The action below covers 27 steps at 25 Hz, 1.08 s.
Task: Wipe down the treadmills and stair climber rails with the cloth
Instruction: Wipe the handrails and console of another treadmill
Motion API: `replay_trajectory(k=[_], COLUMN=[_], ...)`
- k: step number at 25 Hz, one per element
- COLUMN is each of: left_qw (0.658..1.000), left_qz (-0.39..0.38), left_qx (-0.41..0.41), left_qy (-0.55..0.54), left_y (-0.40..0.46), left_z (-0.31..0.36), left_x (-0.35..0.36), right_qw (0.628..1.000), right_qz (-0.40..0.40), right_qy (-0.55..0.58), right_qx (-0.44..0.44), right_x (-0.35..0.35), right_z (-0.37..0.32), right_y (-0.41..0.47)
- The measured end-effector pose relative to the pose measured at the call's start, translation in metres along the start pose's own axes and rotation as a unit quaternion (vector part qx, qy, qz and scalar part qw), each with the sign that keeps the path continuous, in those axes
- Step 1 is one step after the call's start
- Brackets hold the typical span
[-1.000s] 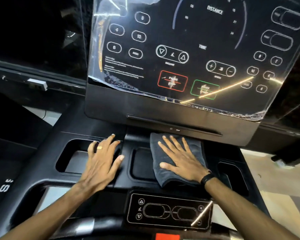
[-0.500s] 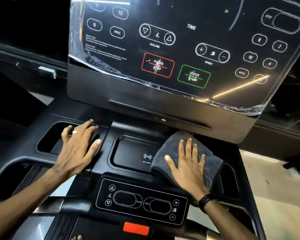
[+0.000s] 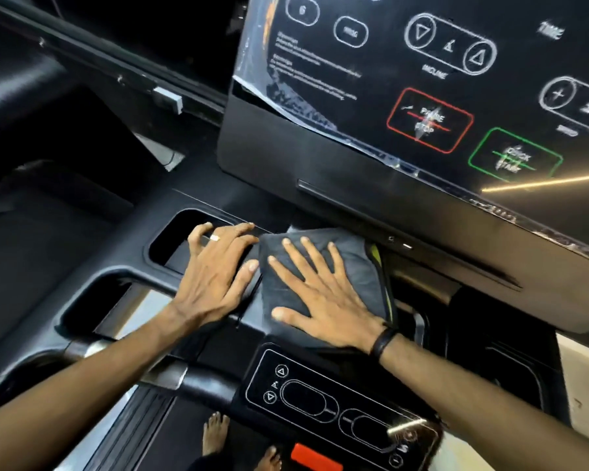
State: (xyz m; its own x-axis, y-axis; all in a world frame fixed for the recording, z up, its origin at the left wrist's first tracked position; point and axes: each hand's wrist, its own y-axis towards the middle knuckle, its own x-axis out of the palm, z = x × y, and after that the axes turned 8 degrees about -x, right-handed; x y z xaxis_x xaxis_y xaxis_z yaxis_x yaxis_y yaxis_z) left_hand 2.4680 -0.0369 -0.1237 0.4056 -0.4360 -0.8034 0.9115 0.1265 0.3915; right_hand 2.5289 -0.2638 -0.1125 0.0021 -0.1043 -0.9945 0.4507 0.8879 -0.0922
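A dark grey cloth (image 3: 357, 263) with a yellow-green edge lies flat on the black treadmill console tray (image 3: 116, 266), just under the display. My right hand (image 3: 320, 294) presses down on the cloth with fingers spread; a black band is on that wrist. My left hand (image 3: 218, 277), wearing a ring, rests flat on the tray beside the cloth's left edge, its fingers next to the left cup recess (image 3: 174, 243). It holds nothing.
The big display panel (image 3: 439, 96), covered in wrinkled plastic film, overhangs the tray. A small control panel (image 3: 320, 402) and a red stop tab (image 3: 315, 457) sit near me. Below are a handlebar (image 3: 170, 372) and bare feet (image 3: 215, 433) on the belt.
My right hand has slid the cloth leftward across the tray, from the right side to the middle-left, until it meets my left hand. The view has swung left and tilted.
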Motion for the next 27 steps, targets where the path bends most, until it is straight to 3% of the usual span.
replay_trajectory(k=[4,8,11,16,21,27], left_qw=[0.999,0.999,0.998,0.994,0.99,0.991], left_qz=[-0.015,-0.027,-0.049,-0.102,-0.134,-0.129], left_qx=[-0.009,0.003,-0.007,0.023,0.035,0.031], left_qy=[-0.036,-0.044,-0.028,0.006,0.034,0.027], left_y=[0.0,0.001,0.002,0.003,0.004,0.005], left_z=[-0.002,-0.006,-0.004,-0.002,0.001,-0.005], left_x=[0.001,-0.001,0.0,0.001,-0.001,0.001], right_qw=[0.999,0.996,0.997,0.974,0.963,0.92], right_qz=[-0.005,0.0,0.001,0.023,0.017,0.029], right_qy=[0.021,0.048,0.072,0.06,0.057,0.058], right_qx=[-0.044,-0.072,0.007,0.218,0.262,0.387], right_x=[-0.006,-0.003,0.004,0.022,0.03,0.016], right_z=[-0.017,0.001,0.028,0.018,0.019,0.029], right_y=[0.018,-0.039,-0.106,-0.174,-0.187,-0.162])
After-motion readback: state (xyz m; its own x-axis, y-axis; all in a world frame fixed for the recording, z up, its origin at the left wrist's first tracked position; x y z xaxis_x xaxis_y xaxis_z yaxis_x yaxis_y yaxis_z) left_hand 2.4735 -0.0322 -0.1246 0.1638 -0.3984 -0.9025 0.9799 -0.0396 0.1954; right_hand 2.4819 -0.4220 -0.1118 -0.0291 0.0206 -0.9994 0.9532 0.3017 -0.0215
